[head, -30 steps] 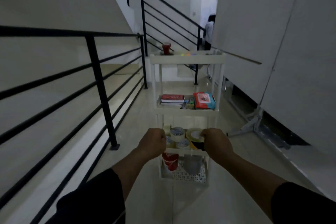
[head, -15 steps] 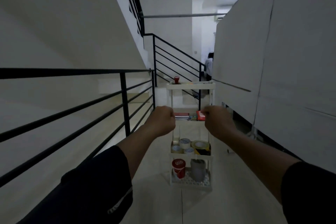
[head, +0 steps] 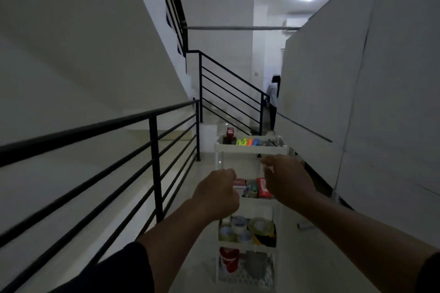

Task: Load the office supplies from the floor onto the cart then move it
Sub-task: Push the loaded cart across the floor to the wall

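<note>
A white four-tier cart (head: 250, 148) stands on the pale floor straight ahead of me. Coloured markers (head: 247, 142) and a red cup (head: 229, 134) sit on its top tier. The second tier carries books (head: 239, 183) and a red packet (head: 263, 188), the third holds tape rolls (head: 238, 223), and a red container (head: 228, 260) is in the bottom tier. My left hand (head: 216, 194) is curled in front of the cart's left post at the second tier; whether it grips is hidden. My right hand (head: 285, 181) hovers just below the top tier with fingers apart.
A black metal railing (head: 152, 150) runs along the left, with stairs going up beyond it. Tall white panels (head: 357, 102) line the right side. A person (head: 272, 100) stands far down the passage. A small dark object (head: 304, 226) lies on the floor right of the cart.
Both hands have risen from the third tier past the second toward the top one. The right hand has let go and spread its fingers. My view has tilted upward.
</note>
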Motion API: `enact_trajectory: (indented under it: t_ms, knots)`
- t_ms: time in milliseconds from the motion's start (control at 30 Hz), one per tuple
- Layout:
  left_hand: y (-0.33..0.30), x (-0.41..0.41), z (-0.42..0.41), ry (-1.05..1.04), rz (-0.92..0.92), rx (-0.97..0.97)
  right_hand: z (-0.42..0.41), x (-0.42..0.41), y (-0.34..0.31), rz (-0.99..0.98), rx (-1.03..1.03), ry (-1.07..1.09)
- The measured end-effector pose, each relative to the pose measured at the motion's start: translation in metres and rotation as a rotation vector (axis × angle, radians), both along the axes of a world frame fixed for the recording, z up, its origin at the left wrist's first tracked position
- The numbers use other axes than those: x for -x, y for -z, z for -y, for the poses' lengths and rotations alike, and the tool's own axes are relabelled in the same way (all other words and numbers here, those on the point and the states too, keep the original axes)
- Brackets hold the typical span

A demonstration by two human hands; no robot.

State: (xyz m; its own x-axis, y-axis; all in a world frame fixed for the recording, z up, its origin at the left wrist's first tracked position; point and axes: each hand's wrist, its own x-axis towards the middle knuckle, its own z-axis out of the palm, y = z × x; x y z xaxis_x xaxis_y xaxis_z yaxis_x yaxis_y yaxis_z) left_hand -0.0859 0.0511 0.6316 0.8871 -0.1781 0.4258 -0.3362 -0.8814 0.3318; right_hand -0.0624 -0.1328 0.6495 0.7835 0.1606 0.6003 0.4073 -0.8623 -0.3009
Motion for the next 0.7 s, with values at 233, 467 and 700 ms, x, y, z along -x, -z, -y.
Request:
enact_trajectory:
  t_ms: [233,467,700]
  knots:
    - [-0.192,0.001,0.021,-0.01,-0.017,-0.043,0.006,0.011,-0.188,-0.062,-0.013,0.018]
    - [-0.376,0.01,0.016,-0.034,-0.035,-0.068,0.016,0.025,-0.355,-0.073,-0.023,0.024]
    - [-0.464,0.039,0.009,-0.038,0.016,-0.007,0.017,0.045,-0.441,-0.066,-0.035,0.039]
